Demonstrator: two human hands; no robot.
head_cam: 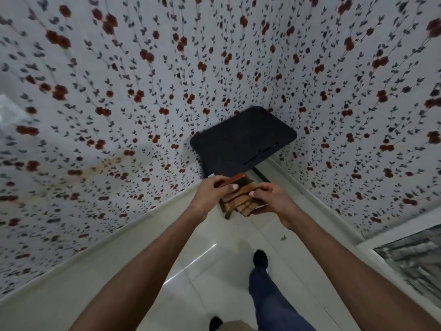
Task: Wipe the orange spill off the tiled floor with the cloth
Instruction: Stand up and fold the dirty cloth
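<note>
While left hand (210,191) and right hand (272,199) each pinch it, the cloth (241,199) hovers by the stool (243,139) — likely folded for wiping.

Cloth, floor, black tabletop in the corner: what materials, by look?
Cloth: soft fabric, brown-orange, folded in limp layers; weave too blurred to tell.
Floor: glazed ceramic or similar tile, glossy; streak reflections, faint joint lines.
Tabletop: probably matte plastic; rounded corners, moulded slots.

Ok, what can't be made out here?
Head view:
Orange spill: none shows; arms, leg and black stool hide parts of the tiled floor.
Cloth: folded, blurred, partly covered by the fingers of the left hand and right hand.
Brown speck on the floor: too small to identify.
Glazed panel, lower right: blurred, cut by the edge.
</note>
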